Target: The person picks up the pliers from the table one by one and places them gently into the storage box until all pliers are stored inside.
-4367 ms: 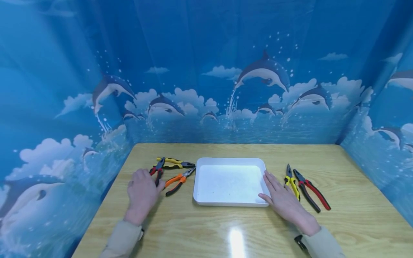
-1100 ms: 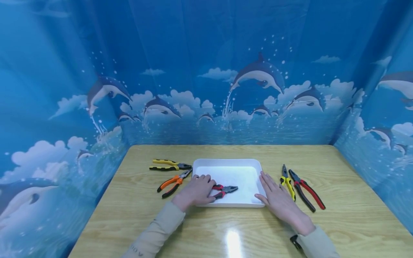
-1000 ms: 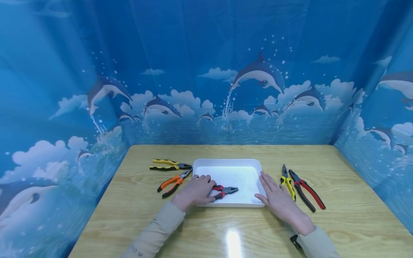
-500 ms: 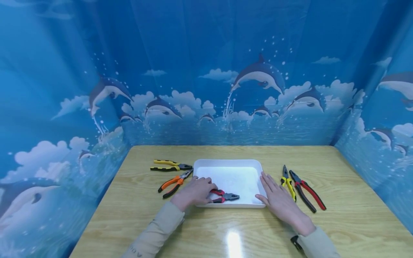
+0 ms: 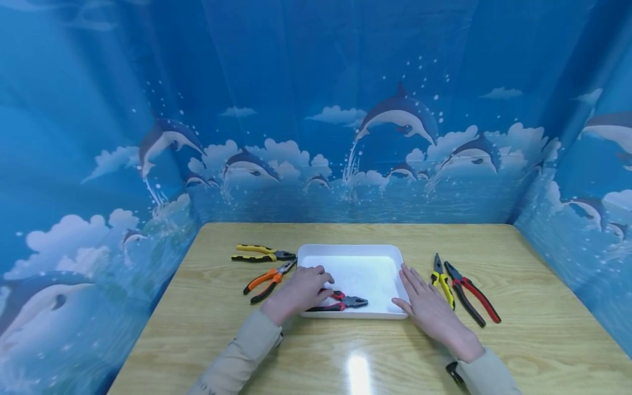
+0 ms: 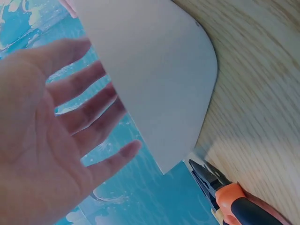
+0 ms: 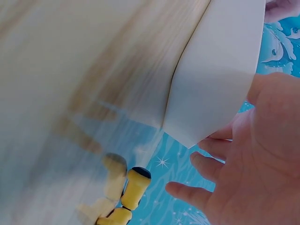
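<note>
Head view: my left hand rests over the near-left part of the white tray, fingers loosely spread, lying on the handles of the red-and-black pliers; can't tell if it's gripping them. Those pliers lie inside the tray along its near wall, nose pointing right. My right hand lies flat on the table, fingers straight, against the tray's near-right corner, holding nothing. Left of the tray: orange pliers just beside it, yellow-and-black pliers farther back. Right of the tray: yellow long-nose pliers just beside my right hand, then a red-handled pair. Left wrist view: left hand with fingers straight and apart, palm bare, tray underside beside it, orange pliers nose on the table past the tray corner. Right wrist view: right hand open-fingered at the tray corner, yellow handle ends near, blurred.
</note>
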The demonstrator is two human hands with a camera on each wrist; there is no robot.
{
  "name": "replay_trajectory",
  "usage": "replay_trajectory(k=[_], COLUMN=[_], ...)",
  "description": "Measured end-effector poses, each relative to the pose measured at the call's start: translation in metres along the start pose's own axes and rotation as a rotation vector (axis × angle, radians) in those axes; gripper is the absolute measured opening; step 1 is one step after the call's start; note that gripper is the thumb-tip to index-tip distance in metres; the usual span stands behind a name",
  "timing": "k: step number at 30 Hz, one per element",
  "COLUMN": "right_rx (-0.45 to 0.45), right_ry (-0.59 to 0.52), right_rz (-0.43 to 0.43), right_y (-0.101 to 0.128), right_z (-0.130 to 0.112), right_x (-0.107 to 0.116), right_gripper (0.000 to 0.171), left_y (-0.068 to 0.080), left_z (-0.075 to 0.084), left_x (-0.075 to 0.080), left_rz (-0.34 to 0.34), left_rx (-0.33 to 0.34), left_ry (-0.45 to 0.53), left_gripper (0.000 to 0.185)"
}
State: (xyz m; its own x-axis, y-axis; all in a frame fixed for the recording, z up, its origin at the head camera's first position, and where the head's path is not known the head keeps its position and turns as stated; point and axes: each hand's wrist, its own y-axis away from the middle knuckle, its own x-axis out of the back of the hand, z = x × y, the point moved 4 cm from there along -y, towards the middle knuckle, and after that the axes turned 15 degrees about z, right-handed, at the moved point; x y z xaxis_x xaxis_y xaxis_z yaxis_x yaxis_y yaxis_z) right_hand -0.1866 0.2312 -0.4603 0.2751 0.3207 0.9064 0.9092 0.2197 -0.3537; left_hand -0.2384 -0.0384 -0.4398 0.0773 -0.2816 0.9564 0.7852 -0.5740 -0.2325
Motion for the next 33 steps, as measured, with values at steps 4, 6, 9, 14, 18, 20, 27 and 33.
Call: replay_trajectory(k=[4,6,9,14,18,20,27,33], right_rx=[0.008,0.008,0.006,0.007,0.008,0.01,0.009,0.01], right_ry=[-0.002,-0.004,-0.007,-0.004,-0.008,-0.01,-0.012,-0.011], right_rz=[0.002,0.0,-0.002,-0.004,0.002,0.005,0.007,0.01], right_y=[0.0,-0.001,-0.001,-0.001,-0.001,0.0,0.0,0.0], right_z=[0.0,0.0,0.001,0.001,0.001,0.001,0.0,0.0], right_x=[-0.001,-0.001,-0.001,-0.002,-0.001,-0.001,0.0,0.0], right_gripper=[0.072,0.072,0.073,0.073,0.072,0.072,0.072,0.072], left_y=[-0.001,-0.002,-0.001,0.002,0.005,0.006,0.011,0.018], left_z=[0.001,0.0,0.0,-0.001,-0.001,-0.002,-0.008,-0.025], left_x=[0.007,0.01,0.014,0.019,0.019,0.019,0.022,0.03], left_rz=[0.103,0.149,0.217,0.304,0.365,0.389,0.424,0.481], left_rx=[-0.015,-0.008,0.005,0.017,-0.002,-0.012,0.041,0.118], left_ry=[-0.022,-0.041,-0.069,-0.094,-0.103,-0.11,-0.133,-0.155], left_gripper=[0.023,0.023,0.022,0.017,0.014,0.012,0.01,0.01])
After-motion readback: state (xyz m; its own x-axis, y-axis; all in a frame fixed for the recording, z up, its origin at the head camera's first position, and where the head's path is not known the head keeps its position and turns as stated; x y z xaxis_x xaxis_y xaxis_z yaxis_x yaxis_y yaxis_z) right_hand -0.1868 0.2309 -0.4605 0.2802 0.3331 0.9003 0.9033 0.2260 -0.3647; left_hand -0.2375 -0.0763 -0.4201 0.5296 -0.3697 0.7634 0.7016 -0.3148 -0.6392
